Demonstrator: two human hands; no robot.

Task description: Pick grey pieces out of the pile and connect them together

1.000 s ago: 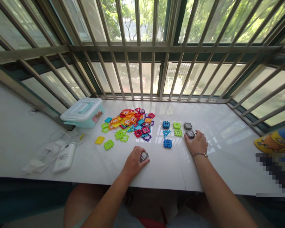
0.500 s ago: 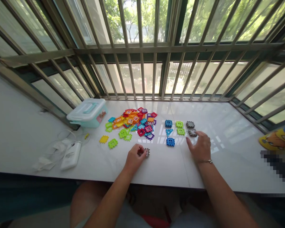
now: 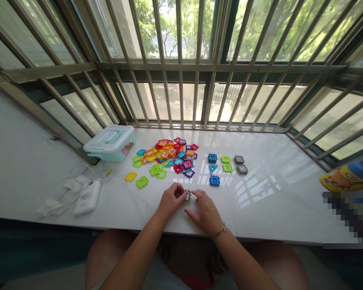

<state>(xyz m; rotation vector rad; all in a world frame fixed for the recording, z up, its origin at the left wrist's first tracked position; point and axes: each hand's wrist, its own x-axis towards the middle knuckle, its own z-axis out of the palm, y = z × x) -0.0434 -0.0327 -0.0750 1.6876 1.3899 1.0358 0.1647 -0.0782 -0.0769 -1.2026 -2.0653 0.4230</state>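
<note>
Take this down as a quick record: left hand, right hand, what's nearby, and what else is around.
Left hand: holding a small grey interlocking plastic block
Right hand: fingers at that same block
Nearby: blue blocks, green blocks, grey blocks, in small groups
Rest: heap of multicoloured blocks, pale teal lidded plastic box, white power bank, barred window

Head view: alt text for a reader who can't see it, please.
Left hand and right hand hold a small grey toy piece on a white counter. Behind lie a colourful heap of pieces, a plastic box and blue, green and grey pieces.
</note>
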